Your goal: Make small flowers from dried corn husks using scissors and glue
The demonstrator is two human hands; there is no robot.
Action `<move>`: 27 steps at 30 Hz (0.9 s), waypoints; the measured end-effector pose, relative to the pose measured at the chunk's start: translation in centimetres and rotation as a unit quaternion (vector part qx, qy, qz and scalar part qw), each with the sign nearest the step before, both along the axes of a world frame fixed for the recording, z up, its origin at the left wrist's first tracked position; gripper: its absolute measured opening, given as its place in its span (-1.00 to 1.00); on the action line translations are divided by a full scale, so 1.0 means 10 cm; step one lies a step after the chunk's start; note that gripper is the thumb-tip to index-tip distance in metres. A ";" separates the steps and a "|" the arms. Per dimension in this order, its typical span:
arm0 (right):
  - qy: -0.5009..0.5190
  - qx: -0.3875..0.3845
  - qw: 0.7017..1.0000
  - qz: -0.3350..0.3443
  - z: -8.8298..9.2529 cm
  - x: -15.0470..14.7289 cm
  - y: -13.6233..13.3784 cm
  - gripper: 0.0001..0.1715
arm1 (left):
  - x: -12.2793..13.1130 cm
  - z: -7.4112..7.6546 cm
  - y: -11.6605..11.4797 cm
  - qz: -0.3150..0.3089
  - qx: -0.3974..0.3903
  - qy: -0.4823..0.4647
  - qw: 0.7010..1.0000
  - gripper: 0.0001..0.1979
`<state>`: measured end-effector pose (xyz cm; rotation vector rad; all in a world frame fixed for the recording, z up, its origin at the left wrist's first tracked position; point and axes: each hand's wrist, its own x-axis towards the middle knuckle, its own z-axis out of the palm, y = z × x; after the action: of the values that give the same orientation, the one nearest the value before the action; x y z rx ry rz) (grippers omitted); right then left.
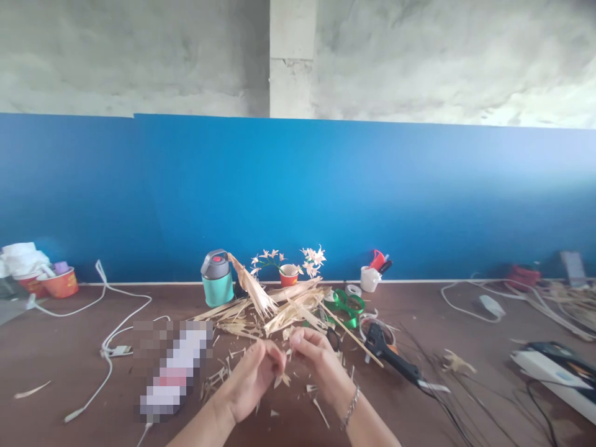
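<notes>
My left hand (pixel 256 375) is held over the near middle of the table, its fingers curled and closed; what they grip, if anything, is hidden. Facing it, my right hand (pixel 321 360) has thumb and fingers pinched around a small pale sliver (pixel 289 354) that looks like dried corn husk. A star-shaped pale husk piece (pixel 282 380) shows just below both hands; I cannot tell whether it is held or lying on the table. Beyond the fingers lies a heap of dried corn husks (pixel 298 307), with scraps (pixel 216 379) scattered around.
A black glue gun (pixel 391 354), green ribbon rolls (pixel 347 304) and a white cup with tools (pixel 370 279) are to the right. Behind the husks stand a teal flask (pixel 218 287) and husk flowers (pixel 313 259) near a red cup (pixel 289 277). White cables (pixel 109 347) lie left.
</notes>
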<state>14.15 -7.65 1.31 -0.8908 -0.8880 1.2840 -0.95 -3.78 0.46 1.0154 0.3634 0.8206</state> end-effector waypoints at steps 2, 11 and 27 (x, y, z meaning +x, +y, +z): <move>0.001 -0.002 1.000 0.005 0.00 0.00 0.00 -0.67 | -0.04 0.02 0.00 -0.096 -0.007 -0.042 0.994 -0.49; -0.056 0.018 0.998 -0.018 -0.02 -0.01 0.00 -0.71 | -0.06 -0.01 0.01 -0.160 -0.039 -0.070 0.984 -0.48; -0.430 0.244 0.854 -0.162 0.05 -0.12 -0.07 -0.83 | 0.00 -0.03 -0.10 -0.367 -0.165 -0.001 0.915 -0.11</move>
<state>12.95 -8.38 1.83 -1.1416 -1.5894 0.2735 -0.92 -4.75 0.16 0.7437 0.0888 0.0691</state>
